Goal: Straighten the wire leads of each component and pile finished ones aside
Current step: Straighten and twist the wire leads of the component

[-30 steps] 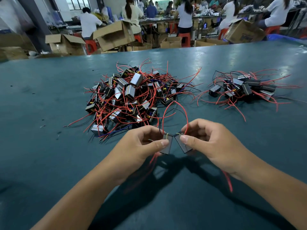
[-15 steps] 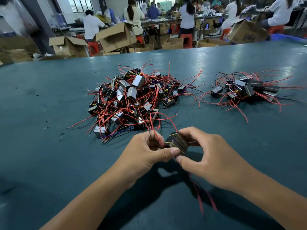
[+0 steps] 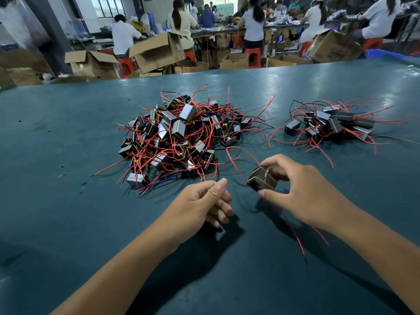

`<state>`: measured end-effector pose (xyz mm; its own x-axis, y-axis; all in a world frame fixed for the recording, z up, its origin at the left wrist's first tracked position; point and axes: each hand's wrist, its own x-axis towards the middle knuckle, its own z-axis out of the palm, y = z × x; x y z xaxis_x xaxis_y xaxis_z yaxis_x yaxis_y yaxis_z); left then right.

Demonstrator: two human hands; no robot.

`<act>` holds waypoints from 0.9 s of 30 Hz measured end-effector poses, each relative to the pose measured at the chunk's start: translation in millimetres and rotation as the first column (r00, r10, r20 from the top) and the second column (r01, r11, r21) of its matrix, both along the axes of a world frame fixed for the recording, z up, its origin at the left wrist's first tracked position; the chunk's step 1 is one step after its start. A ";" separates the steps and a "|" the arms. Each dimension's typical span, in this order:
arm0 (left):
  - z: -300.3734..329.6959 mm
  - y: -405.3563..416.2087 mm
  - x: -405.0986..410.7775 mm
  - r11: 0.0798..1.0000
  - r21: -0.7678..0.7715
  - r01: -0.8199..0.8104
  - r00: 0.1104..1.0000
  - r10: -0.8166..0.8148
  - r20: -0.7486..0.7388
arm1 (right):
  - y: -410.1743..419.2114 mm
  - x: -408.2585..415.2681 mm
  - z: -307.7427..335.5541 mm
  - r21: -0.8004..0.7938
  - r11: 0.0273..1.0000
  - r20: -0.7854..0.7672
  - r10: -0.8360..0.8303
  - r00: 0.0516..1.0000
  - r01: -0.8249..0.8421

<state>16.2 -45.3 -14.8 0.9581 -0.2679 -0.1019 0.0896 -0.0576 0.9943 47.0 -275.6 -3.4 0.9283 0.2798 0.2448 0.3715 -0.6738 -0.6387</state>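
Right hand [image 3: 302, 192] grips a dark component [image 3: 262, 179] just above the green tabletop [image 3: 68, 212] near the front edge, red leads looping up and trailing under the wrist. Left hand [image 3: 204, 201] is beside it w/ fingers loosely curled, can't tell if it's pinching a wire. Big tangled pile [image 3: 181, 137] sits mid-table right behind the hands, smaller pile [image 3: 331, 125] toward the right edge, and cardboard boxes [image 3: 156, 52] past the far edge.

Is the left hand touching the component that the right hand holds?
Apart. The head view shows bare table between the left hand and the component pinched by the right hand.
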 end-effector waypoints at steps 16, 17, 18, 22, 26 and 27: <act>5.6 6.0 2.6 0.999 -0.038 0.016 0.992 -0.021 -0.125 | -57.9 166.9 33.9 -0.660 0.538 0.336 -0.413 0.847 0.524; 5.8 6.9 3.8 0.999 -0.053 0.007 0.990 -0.015 -0.138 | -52.2 169.0 26.8 -0.670 0.543 0.328 -0.395 0.858 0.506; 5.5 7.5 4.9 0.998 -0.065 -0.003 0.989 -0.006 -0.145 | -45.6 168.7 20.5 -0.674 0.548 0.328 -0.378 0.866 0.495; 4.6 7.6 5.3 0.998 -0.058 -0.004 0.990 -0.004 -0.139 | -13.4 159.0 16.1 -0.642 0.593 0.412 -0.268 0.871 0.486; 4.5 7.4 5.6 0.999 -0.047 -0.026 0.990 0.019 -0.136 | 32.6 153.1 14.0 -0.442 0.874 0.253 -0.097 0.963 0.204; 4.7 7.6 5.5 0.999 -0.044 -0.030 0.990 0.024 -0.136 | 42.0 155.3 13.5 -0.391 0.908 0.198 -0.076 0.977 0.150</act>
<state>21.7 -37.7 -10.1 0.9431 -0.2497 -0.2197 0.2247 -0.0084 0.9744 202.3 -233.6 10.1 0.9125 0.2843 0.2941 0.3578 -0.9032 -0.2371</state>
